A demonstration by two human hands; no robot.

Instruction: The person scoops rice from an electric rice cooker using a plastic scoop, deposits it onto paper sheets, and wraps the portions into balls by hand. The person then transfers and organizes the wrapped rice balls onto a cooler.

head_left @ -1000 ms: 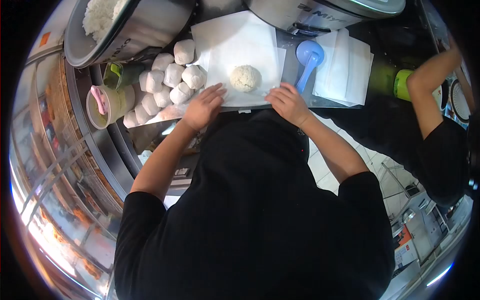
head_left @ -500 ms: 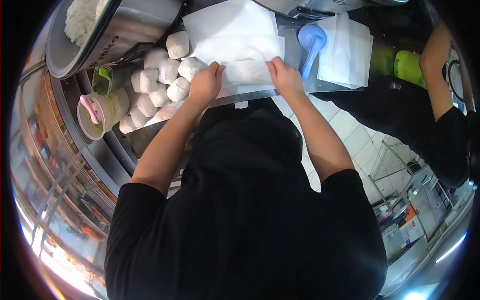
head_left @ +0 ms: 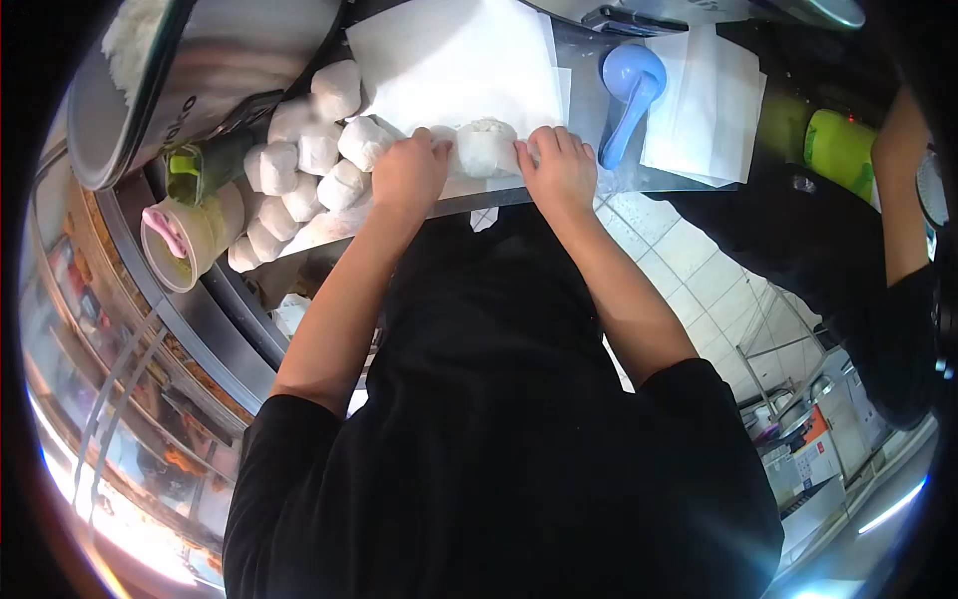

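A portion of white rice in wrapping paper (head_left: 486, 150) lies at the counter's front edge, with a little rice showing at its top. My left hand (head_left: 410, 172) pinches the paper's left end, its fingers curled. On the other side, my right hand (head_left: 559, 168) has its fingers closed on the paper's right end. Behind the packet spreads a stack of white paper sheets (head_left: 449, 60). Several wrapped white bundles (head_left: 319, 150) are piled just left of my left hand. To the right of my right hand rests a blue scoop (head_left: 635, 85).
A second stack of white paper (head_left: 704, 110) lies right of the scoop. At left stand a large rice pot (head_left: 254, 55), a green container (head_left: 215, 165) and a tub (head_left: 215, 220) with a pink spoon. Another person's arm (head_left: 901, 190) is at far right, near a green object (head_left: 838, 152).
The paper, spread flat between my hands before, is now folded round the rice into a rounded packet. My hands have drawn slightly down. The view has shifted a little.
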